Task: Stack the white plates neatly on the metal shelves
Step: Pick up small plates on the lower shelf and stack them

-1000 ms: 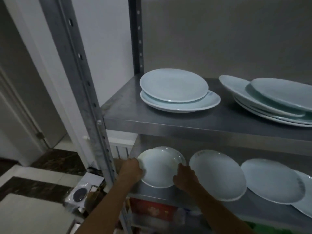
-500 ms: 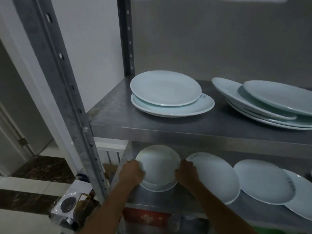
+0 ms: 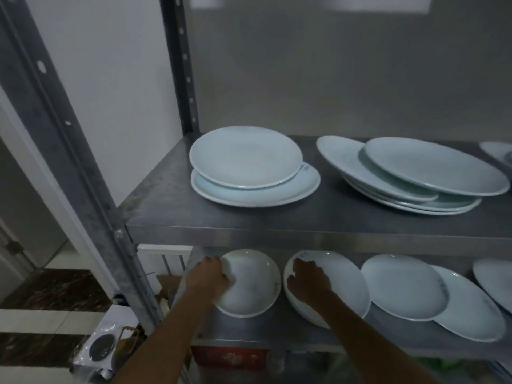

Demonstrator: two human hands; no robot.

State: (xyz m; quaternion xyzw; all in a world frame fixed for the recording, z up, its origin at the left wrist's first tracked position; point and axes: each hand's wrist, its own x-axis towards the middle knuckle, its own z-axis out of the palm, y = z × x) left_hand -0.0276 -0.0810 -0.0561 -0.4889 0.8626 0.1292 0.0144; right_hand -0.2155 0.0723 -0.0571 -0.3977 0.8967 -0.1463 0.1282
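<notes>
On the lower metal shelf [image 3: 249,332] a small white plate [image 3: 252,286] lies at the far left. My left hand [image 3: 212,275] grips its left rim. To its right lies a larger white plate [image 3: 343,284], and my right hand [image 3: 307,281] rests on its left edge with fingers curled over the rim. Further right on that shelf, two overlapping plates [image 3: 404,286] lie flat. On the upper shelf [image 3: 166,206] sits a two-plate stack [image 3: 246,159] and a slanting, uneven pile of several plates [image 3: 432,164].
A grey perforated upright post [image 3: 83,176] stands at the left front, another post [image 3: 181,65] at the back corner. A red box [image 3: 230,357] sits under the lower shelf. A dark round object in clear packaging [image 3: 102,347] lies on the floor at left.
My right hand has let go of the small plate's right edge and moved right onto the larger plate. The small plate now lies flat on the lower shelf.
</notes>
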